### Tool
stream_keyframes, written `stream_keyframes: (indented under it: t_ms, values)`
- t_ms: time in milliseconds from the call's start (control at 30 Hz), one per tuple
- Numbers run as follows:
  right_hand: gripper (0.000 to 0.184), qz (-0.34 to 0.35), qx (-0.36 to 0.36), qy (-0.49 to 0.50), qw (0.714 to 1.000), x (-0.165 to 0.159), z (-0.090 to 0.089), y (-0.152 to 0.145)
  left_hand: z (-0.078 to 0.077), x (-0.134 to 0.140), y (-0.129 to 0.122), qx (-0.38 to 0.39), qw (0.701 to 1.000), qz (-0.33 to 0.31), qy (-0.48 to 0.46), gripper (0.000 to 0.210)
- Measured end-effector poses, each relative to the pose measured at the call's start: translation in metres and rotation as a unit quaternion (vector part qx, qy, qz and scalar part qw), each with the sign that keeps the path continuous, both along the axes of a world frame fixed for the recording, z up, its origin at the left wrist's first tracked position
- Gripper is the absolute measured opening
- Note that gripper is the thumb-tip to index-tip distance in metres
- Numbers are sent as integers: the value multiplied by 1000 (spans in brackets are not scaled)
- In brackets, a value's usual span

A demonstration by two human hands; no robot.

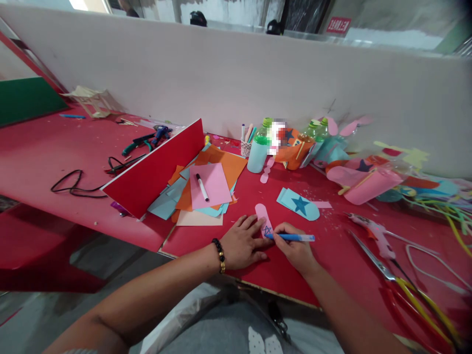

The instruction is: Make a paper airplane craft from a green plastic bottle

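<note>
Your left hand (241, 244) pins the pink paper strip (260, 212); your right hand (297, 251) grips the blue marker (297, 237). Probably flimsy paper: press its edges.

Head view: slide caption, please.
Left hand pressed on a pink paper strip, right hand holding a blue pen to its star.

There is one held pen (297, 237), one pair of scissors (389, 274), one pen cup (246, 149) and one pink glue gun (383, 245).
</note>
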State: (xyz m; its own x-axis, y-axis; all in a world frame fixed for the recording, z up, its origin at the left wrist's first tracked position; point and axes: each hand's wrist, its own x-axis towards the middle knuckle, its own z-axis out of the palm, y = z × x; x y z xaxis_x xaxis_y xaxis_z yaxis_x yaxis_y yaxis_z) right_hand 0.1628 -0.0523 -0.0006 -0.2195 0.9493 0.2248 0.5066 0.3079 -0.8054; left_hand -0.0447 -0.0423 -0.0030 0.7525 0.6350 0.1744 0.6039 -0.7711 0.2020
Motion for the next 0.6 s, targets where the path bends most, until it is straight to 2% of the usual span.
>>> stream_keyframes:
  t_ms: [167,600]
  values:
    - [15,-26,7,6,1000,1,0,0,1,0,0,-2,1000,-4,3,51]
    - [14,-18,7,-9,1000,-2,0,3,-1,0,1,4,1000,-2,6,53]
